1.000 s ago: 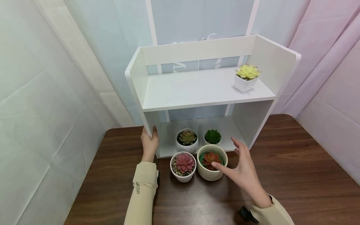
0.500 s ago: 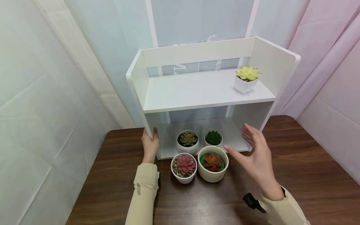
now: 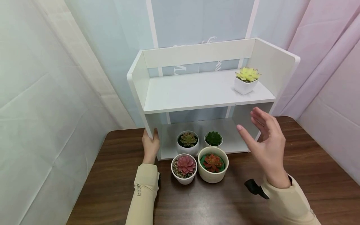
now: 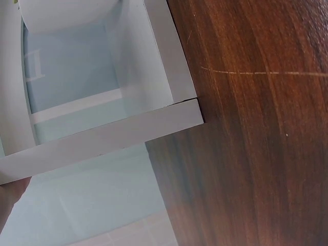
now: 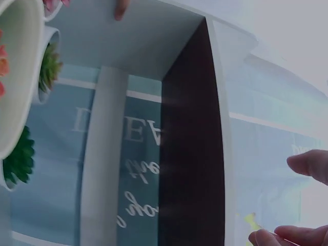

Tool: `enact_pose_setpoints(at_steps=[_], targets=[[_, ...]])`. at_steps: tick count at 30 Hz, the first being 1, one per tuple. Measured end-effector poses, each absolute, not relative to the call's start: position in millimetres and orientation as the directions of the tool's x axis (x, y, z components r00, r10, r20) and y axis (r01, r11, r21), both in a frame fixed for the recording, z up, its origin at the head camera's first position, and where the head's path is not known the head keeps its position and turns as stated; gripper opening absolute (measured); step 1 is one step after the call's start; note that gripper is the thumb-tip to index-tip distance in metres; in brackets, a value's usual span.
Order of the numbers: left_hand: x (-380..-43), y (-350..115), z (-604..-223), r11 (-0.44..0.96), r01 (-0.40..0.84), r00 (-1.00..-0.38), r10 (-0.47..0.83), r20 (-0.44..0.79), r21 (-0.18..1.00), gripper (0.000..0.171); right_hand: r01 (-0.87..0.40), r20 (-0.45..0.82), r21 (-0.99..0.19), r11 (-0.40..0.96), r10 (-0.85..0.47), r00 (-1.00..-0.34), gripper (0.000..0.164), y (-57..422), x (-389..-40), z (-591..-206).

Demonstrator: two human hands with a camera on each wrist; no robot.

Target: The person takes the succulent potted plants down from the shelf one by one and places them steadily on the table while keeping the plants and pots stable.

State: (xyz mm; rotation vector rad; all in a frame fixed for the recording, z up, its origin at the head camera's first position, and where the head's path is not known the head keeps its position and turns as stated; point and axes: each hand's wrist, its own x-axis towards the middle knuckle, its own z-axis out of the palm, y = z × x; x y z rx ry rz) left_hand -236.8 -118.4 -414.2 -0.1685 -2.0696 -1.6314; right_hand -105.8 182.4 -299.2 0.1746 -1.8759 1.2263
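My left hand [image 3: 151, 146] grips the lower left side panel of the white two-tier shelf [image 3: 194, 90], thumb on the inner face and the other fingers mostly hidden behind the panel. In the left wrist view the panel edge [image 4: 102, 137] crosses the picture with a bit of the hand [image 4: 10, 197] beside it. My right hand [image 3: 268, 147] is in the air before the shelf's right side, thumb and fingers spread apart with nothing between them. Nearest above it, a yellow-green succulent [image 3: 247, 75] in a white square pot [image 3: 245, 86] stands on the upper tier.
On the lower tier stand a pale green succulent [image 3: 188, 139] and a dark green one [image 3: 213, 138], both in white pots. In front, on the brown wooden table [image 3: 213, 206], are a pink succulent [image 3: 185, 165] and a red-orange one [image 3: 212, 162] in a cream pot [image 3: 212, 177].
My right hand has moved from beside the red-orange succulent's cream pot up and to the right. The left hand keeps its grip, and the pots have stayed in place.
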Motion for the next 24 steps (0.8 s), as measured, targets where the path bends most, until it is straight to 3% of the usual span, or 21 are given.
enact_pose_setpoints(at_steps=[11,24], targets=[[-236.4,-119.8,-415.6,0.268,0.396,-0.871,-0.191,0.452,0.878,0.038,-0.510,0.737,-0.664,0.548,0.360,-0.573,0.055,184.2,-118.9,-279.7],[-236.4,-119.5,-416.3,0.298,0.392,-0.866,-0.199,0.458,0.871,0.037,-0.407,0.676,-0.720,0.562,0.438,-0.592,0.057,197.8,-139.0,-272.6]])
